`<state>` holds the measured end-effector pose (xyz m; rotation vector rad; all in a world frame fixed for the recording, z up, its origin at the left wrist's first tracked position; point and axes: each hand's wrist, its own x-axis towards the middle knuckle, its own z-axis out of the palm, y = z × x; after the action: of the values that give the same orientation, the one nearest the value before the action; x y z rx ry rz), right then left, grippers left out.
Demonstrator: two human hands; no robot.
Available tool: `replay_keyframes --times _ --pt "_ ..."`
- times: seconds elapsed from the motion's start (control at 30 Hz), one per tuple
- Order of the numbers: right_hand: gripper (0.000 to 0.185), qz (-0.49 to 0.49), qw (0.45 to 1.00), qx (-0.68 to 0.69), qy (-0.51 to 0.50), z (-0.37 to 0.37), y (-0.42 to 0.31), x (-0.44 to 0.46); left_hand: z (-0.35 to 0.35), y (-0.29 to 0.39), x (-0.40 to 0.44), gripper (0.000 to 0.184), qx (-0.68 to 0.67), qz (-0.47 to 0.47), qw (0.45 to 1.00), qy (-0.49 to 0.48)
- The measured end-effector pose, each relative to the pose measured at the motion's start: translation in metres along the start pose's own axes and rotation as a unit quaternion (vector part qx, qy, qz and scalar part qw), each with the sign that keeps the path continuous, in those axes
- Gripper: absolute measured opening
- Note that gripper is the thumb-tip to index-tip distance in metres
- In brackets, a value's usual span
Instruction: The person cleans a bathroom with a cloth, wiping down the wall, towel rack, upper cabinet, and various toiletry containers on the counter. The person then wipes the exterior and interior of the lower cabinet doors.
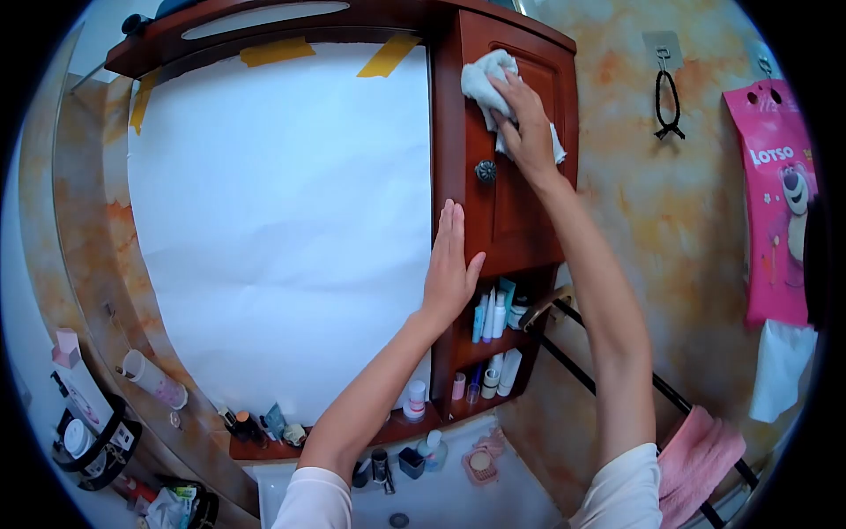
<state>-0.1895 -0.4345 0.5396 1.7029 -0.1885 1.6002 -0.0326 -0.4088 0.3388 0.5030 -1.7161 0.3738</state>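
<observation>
My right hand point(529, 128) presses a crumpled white cloth point(486, 86) against the upper part of a reddish-brown wooden cabinet door point(524, 207). Part of the cloth sticks out below my palm. A dark round knob point(486, 171) sits on the door, lower left of that hand. My left hand point(451, 278) is open, its fingers stretched upward and close together, at the wooden upright between the door and a large white sheet point(282, 220). It appears to rest there. Yellow tape point(278, 52) fixes the sheet's upper edge over the panel.
Below the door, open shelves point(483, 354) hold tubes and bottles. Small jars point(415, 397) stand on the ledge above a white sink point(352, 507). To the right are a black rail with a pink towel point(701, 458) and a hanging pink tissue pack point(775, 212).
</observation>
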Motion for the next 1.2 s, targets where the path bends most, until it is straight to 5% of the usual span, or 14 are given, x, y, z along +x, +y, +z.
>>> replay_keyframes --times 0.13,0.23,0.27,0.3,0.37,0.57,0.9,0.97,1.1,1.2 --pt "0.048 0.1 0.993 -0.046 0.05 -0.008 -0.031 -0.042 -0.021 0.031 -0.035 0.076 -0.048 -0.045 0.997 -0.04" --pt "0.045 0.302 0.94 0.149 0.057 -0.013 -0.058 -0.04 -0.044 0.059 -0.079 0.071 -0.072 -0.054 0.995 -0.051" --pt "0.042 0.258 0.953 0.158 0.029 -0.009 -0.067 -0.043 -0.049 0.063 -0.094 0.069 -0.078 -0.071 0.993 -0.054" --pt "0.041 0.144 0.989 0.021 -0.029 -0.013 -0.083 -0.041 -0.054 0.066 -0.107 0.066 -0.083 -0.087 0.991 -0.059" --pt "0.044 0.123 0.988 -0.069 -0.069 -0.014 -0.104 -0.038 -0.063 0.066 -0.121 0.062 -0.089 -0.118 0.987 -0.066" --pt "0.051 0.203 0.959 -0.073 -0.183 -0.025 -0.112 -0.018 -0.079 0.064 -0.113 0.051 -0.118 -0.141 0.982 -0.046" --pt "0.048 0.228 0.964 0.095 -0.1 -0.078 -0.099 -0.017 -0.028 0.066 -0.036 0.079 -0.132 -0.051 0.989 0.042" --pt "0.047 0.266 0.953 0.115 -0.093 -0.094 -0.1 -0.016 -0.007 0.078 -0.026 0.081 -0.176 -0.091 0.98 0.022" --pt "0.044 0.322 0.925 0.19 -0.064 -0.118 -0.092 -0.017 0.026 0.111 -0.018 0.073 -0.309 -0.145 0.94 0.004" --pt "0.041 0.37 0.905 0.209 -0.014 -0.142 -0.092 -0.019 0.039 0.13 -0.021 0.066 -0.289 -0.099 0.951 0.037"
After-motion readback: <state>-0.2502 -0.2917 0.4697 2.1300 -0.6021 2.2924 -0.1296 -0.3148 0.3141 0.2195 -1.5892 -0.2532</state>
